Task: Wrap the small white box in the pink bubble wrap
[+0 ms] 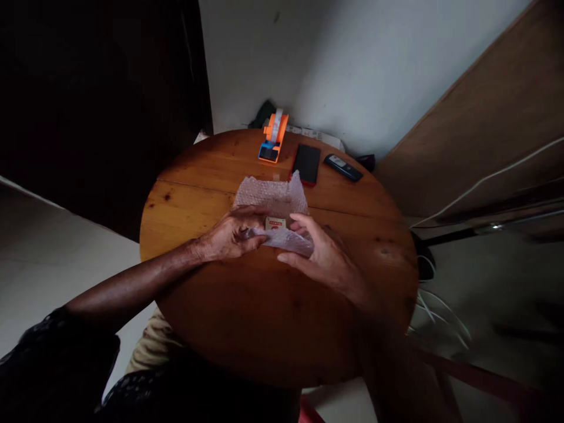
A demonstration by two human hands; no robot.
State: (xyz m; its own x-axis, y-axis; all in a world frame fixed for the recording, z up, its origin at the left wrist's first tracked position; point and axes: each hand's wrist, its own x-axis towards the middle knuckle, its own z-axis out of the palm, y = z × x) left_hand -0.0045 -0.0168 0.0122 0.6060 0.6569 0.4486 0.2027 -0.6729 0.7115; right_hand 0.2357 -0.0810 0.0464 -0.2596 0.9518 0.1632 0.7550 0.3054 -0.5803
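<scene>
A sheet of bubble wrap (273,197) lies on the round wooden table (220,176). A small cream box with a red label (275,222) sits on its near part. My left hand (231,235) pinches the near edge of the wrap, folding it up against the box. My right hand (319,255) curls around the wrap on the box's right side, thumb touching the box.
At the table's far edge stand an orange and blue tape dispenser (273,138), a dark phone (306,163) and a small handset (342,167). A wooden door (484,117) leans at the right. White cables (440,317) hang off the table's right.
</scene>
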